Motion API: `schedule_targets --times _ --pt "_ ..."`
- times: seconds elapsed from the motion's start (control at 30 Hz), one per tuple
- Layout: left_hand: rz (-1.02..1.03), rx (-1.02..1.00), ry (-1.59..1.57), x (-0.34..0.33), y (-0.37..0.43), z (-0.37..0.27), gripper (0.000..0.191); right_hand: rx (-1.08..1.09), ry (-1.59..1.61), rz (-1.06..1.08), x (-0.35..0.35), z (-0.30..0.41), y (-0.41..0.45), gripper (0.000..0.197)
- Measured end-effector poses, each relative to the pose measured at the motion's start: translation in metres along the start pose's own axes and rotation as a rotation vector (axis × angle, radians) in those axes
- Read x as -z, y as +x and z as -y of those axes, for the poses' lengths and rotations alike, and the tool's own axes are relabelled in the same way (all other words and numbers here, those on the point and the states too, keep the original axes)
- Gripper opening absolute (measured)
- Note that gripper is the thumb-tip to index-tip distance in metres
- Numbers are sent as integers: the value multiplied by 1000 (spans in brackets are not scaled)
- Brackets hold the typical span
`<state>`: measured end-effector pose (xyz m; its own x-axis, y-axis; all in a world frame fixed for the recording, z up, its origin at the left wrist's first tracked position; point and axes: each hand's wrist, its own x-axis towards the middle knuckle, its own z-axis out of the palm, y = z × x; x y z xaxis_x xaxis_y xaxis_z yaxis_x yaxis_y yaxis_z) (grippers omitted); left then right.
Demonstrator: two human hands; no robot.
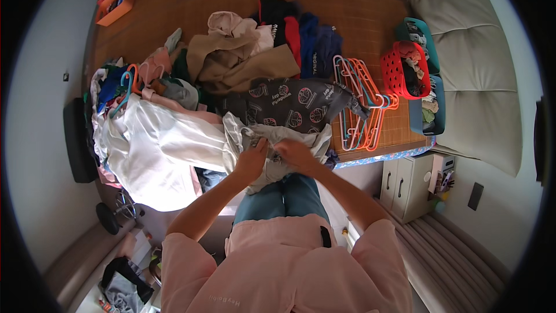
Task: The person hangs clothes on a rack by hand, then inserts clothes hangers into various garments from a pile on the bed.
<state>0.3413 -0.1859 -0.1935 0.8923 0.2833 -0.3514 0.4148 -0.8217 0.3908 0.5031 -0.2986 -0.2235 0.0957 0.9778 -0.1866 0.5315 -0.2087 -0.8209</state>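
Observation:
Both hands are on a crumpled pale grey-white garment (295, 132) at the near edge of the bed, just in front of my thighs. My left hand (254, 158) grips it near its gathered middle. Close by on the right, my right hand (295, 154) is slightly blurred, its fingers curled at the cloth; whether it pinches fabric is unclear. Beyond the garment lies a dark grey printed garment (299, 100). A shiny white satin garment (160, 143) spreads out at the left and hangs over the edge.
Plastic hangers (360, 108) lie right of the clothes, near a red perforated basket (393, 71) and teal bins (423, 128) holding clothing. A brown garment (234, 63) lies behind the printed one. More clothes and hangers pile up left. An orange box (115, 6) stands far left; a cabinet (402, 182) is below right.

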Motion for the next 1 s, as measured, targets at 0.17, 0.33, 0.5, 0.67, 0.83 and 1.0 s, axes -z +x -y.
schedule_targets --times 0.17,0.33,0.5,0.67,0.83,1.0 --pt "-165 44 -22 21 23 -5 65 -153 290 -235 -49 -4 -12 31" --pt "19 248 231 6 4 40 31 -471 -846 -398 44 -33 -3 36" --pt "-86 370 150 45 22 9 13 -413 -735 53 107 -44 -23 46" --pt "-220 381 272 -16 40 18 22 -379 -254 158 67 -89 -20 52" --pt "-88 330 306 -8 43 -17 28 -369 319 -109 53 -104 -32 21" --pt "-313 -6 -21 -12 77 -79 17 -566 267 -640 104 -186 -62 24"
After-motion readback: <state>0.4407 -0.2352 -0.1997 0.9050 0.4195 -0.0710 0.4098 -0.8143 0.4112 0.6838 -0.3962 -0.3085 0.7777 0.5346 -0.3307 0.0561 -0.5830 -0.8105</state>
